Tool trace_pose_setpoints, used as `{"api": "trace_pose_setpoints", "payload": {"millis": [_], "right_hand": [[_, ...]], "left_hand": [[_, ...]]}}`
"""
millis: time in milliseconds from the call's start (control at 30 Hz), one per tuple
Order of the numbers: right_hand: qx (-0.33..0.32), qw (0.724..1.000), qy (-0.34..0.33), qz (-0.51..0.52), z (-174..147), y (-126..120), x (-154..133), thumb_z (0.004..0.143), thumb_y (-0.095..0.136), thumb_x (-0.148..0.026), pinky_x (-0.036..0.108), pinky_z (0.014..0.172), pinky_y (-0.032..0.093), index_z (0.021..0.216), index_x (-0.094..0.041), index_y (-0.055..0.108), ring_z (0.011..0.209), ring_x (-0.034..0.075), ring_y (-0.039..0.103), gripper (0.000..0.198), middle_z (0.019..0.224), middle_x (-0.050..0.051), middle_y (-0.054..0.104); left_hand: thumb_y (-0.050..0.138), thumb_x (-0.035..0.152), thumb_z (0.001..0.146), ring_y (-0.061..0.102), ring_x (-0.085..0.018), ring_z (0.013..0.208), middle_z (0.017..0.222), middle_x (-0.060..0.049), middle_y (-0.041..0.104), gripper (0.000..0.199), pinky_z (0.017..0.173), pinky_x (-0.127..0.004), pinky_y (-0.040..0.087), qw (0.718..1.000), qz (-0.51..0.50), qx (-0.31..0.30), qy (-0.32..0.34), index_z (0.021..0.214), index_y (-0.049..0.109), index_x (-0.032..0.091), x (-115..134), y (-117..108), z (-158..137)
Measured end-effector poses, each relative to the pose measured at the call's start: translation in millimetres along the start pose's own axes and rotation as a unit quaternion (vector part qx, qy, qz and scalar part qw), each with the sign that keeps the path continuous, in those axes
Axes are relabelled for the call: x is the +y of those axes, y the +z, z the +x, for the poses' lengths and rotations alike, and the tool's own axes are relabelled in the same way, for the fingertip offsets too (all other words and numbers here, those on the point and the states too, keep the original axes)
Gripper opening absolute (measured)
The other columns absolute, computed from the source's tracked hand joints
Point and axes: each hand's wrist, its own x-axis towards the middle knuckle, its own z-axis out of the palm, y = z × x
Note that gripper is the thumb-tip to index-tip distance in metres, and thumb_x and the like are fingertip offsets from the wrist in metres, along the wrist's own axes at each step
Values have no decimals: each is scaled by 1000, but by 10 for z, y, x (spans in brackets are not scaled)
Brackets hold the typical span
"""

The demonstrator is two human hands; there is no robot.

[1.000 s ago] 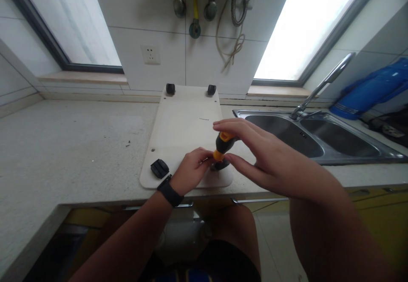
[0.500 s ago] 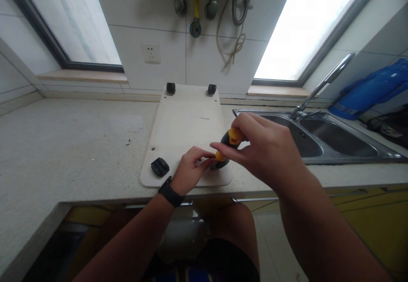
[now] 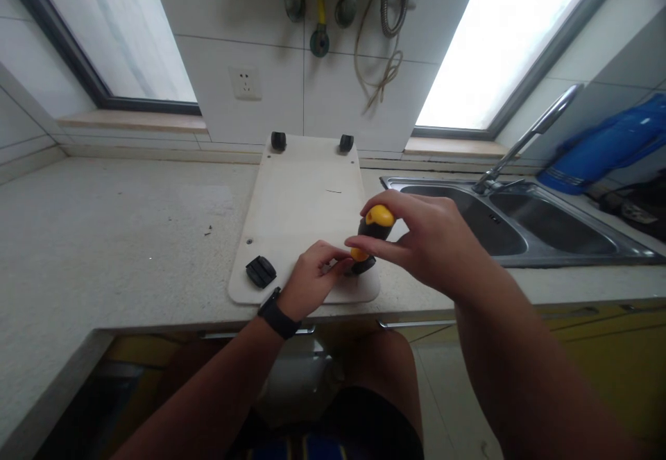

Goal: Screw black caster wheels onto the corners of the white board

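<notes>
My right hand (image 3: 427,245) is closed around the handle of a yellow and black screwdriver (image 3: 379,220), which points down at the near right corner of a white board (image 3: 302,196). At that corner a black caster (image 3: 363,266) shows partly beneath the screwdriver. My left hand (image 3: 312,276) is pinched beside the lower end of the screwdriver, next to the caster; what its fingertips hold is hidden. Another black caster (image 3: 261,272) sits at the board's near left corner. Two more black casters, one far left (image 3: 278,141) and one far right (image 3: 346,143), stand at the far corners.
The board lies on a pale countertop (image 3: 156,238) with small dark bits on it. To the right are a steel double sink (image 3: 499,255) and a faucet (image 3: 535,134), with a blue bag (image 3: 603,144) behind. Pipes and a socket (image 3: 245,84) are on the tiled wall.
My right hand has turned slightly, and the screwdriver's handle stands a little more upright with its yellow end showing more. The left hand stays nearly in place.
</notes>
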Motion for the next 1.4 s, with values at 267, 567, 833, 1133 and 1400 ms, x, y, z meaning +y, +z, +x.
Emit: {"api": "trace_pose_setpoints", "payload": {"millis": [267,567,833,1133,1400], "right_hand": [[-50,998,-9,25,-8,-82,-65,102,62,-46,42,82,56,131,-15,61,100,27,71,42,116,14,74],[-32,996,-58,56,-62,-159,-21,98,72,-21,30,85,53,128,-20,66,95,17,69,31,106,3,73],[36,999,-15,-29,-37,-65,-175,90,82,-28,36,68,53,108,-15,69,79,23,70,26,95,7,74],[29,999,-16,14,-66,-42,-179,99,70,-31,42,88,59,131,-11,66,102,27,72,38,117,15,75],[-67,992,-41,99,-63,-182,-32,99,64,-11,36,99,57,139,-27,62,111,19,72,43,127,5,75]], "left_hand": [[76,28,95,69,-24,95,100,-5,74,9,87,-36,53,999,-21,-10,-32,100,83,24,21,-5,28],[75,25,96,69,-23,98,98,-4,75,10,89,-37,53,1000,0,-4,-12,102,82,26,14,-11,17],[78,30,94,66,-21,93,101,-4,75,9,81,-34,49,1000,-2,12,-17,101,81,26,-31,-5,18],[87,30,85,63,-20,84,91,-2,74,9,75,-32,48,998,-11,31,-47,92,83,26,-12,8,18],[83,26,87,69,-23,92,93,-3,75,5,87,-36,53,999,-16,28,-37,92,83,25,7,8,21]]}}
